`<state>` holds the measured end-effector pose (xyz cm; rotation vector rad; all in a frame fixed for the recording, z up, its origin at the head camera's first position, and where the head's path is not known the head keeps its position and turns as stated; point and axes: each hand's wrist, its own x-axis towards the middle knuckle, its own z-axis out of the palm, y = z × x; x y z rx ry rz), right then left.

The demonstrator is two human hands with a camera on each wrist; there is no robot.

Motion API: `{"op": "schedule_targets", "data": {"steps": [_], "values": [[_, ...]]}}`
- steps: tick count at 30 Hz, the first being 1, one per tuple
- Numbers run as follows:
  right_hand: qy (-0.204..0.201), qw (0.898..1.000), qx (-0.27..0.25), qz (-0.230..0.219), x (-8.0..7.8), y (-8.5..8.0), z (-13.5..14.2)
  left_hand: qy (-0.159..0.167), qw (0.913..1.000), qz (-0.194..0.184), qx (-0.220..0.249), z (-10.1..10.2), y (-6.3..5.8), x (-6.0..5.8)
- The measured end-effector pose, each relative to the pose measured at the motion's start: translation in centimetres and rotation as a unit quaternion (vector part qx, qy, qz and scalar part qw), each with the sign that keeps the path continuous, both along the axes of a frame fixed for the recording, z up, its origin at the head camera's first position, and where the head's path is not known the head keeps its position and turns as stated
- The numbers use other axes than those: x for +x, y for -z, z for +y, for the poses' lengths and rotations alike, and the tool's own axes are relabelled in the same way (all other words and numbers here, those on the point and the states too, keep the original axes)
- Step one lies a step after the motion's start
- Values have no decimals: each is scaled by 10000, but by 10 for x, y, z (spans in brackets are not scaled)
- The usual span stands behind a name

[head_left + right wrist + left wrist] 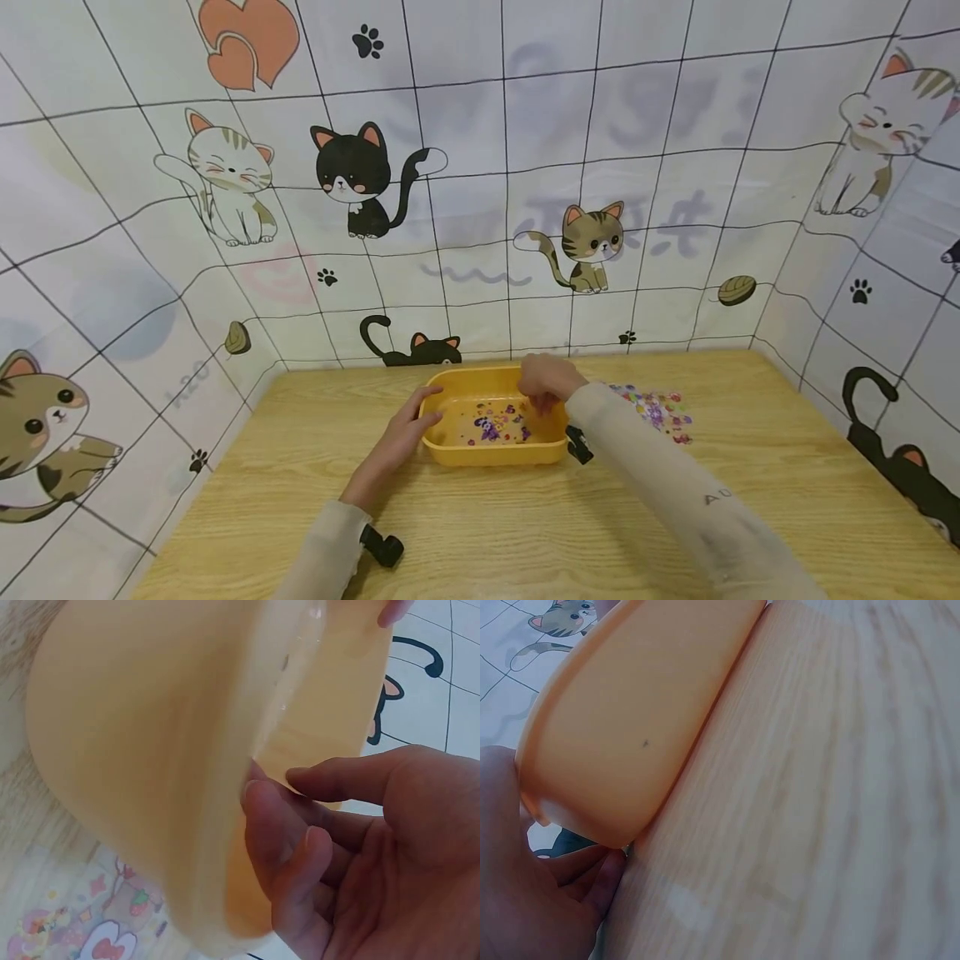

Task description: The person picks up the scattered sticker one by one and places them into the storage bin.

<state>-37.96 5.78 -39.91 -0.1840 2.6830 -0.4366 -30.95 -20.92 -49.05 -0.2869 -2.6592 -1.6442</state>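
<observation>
2 arms stretched forward (667, 475) | left grip (405, 432) clasping | right grip (549, 380) loosely curled

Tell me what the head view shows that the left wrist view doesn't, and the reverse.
Only the head view shows the colourful bits inside the yellow tray and the colourful patch beside it. Only the left wrist view shows a dark speck on the tray's outer side. Both share the tray, the left hand gripping it, the wooden table and the cat-print wall.

Letter "A" (709, 500) on right sleeve (671, 471), faint wall lettering (692, 218) unreadable
</observation>
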Motion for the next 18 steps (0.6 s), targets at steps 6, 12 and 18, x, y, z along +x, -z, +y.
{"op": "schedule_targets", "data": {"steps": [6,12,18], "values": [[-107,9992,-306,242,5,-11,5,35,10000,-30,35,-1,1,0],[-407,9957,-656,518,16,-25,6,47,10000,-38,69,-2,0,0],[-844,9856,-1302,667,29,-39,13,18,10000,-54,63,-1,0,2]]}}
